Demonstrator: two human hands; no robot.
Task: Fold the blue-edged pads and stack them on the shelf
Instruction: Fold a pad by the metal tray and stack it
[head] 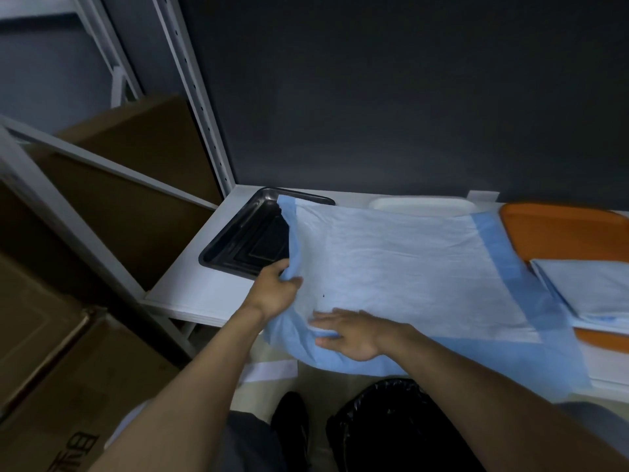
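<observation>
gripping the bunched left edge of the blue-edged pad (391, 267) with the left hand (275, 291), pressing the right hand (350, 332) flat on its near edge, fingers straight. lying spread on the shelf (190, 294) under both. spotting a black tray (245, 240) just past the left hand, folded pads (592, 287) on an orange tray (558, 229) off right of the right hand.

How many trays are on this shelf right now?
3. A black tray at the left, partly under the spread pad; a white tray at the back, mostly behind it; an orange tray at the right, holding folded pads. The pad may hide others.
</observation>
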